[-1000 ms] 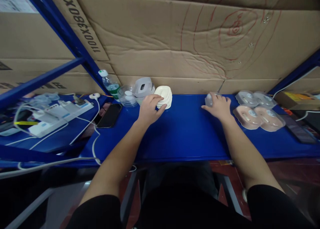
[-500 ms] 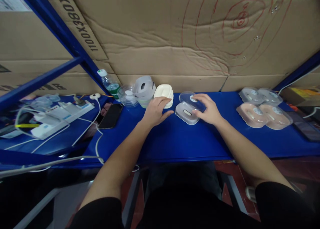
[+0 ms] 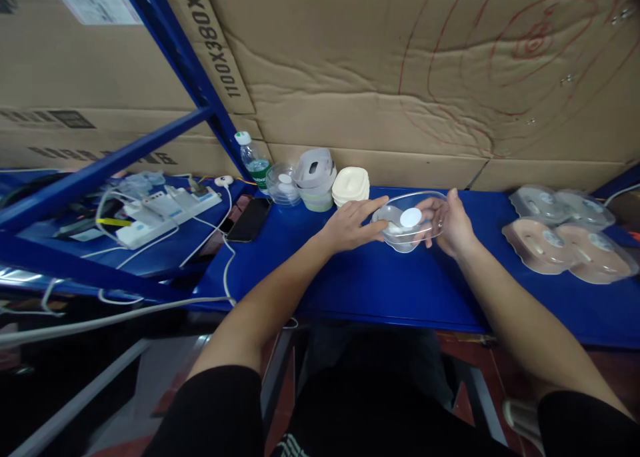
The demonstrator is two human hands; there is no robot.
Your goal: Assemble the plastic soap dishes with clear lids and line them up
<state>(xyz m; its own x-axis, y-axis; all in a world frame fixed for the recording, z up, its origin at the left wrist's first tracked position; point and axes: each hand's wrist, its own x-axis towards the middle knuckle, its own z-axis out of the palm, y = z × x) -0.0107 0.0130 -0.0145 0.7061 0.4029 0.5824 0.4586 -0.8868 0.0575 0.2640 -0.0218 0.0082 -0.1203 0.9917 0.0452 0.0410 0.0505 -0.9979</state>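
A clear plastic lid (image 3: 425,202) with a round white sticker is tilted above a translucent greyish food container (image 3: 403,246) on the blue table. My right hand (image 3: 454,227) grips the lid's right edge, and some of its fingers show through the plastic. At the lid's left edge, my left hand (image 3: 353,226) pinches the rim between thumb and fingers. The lid covers most of the container below. Just behind my left hand stands a stack of cream-coloured containers (image 3: 351,184), beside a stack of translucent grey containers (image 3: 315,177).
Clear lids (image 3: 284,185), a water bottle (image 3: 256,164) and a black phone (image 3: 249,220) are at the left. Farther left lies a white power strip (image 3: 160,217) with cables. Several lidded containers (image 3: 543,244), pinkish and grey, stand at the right. Cardboard (image 3: 340,64) backs the table.
The lid, earlier in my right hand only, is now held by both hands and tilted up. My left hand has left the cream stack and moved right. The view has shifted left.
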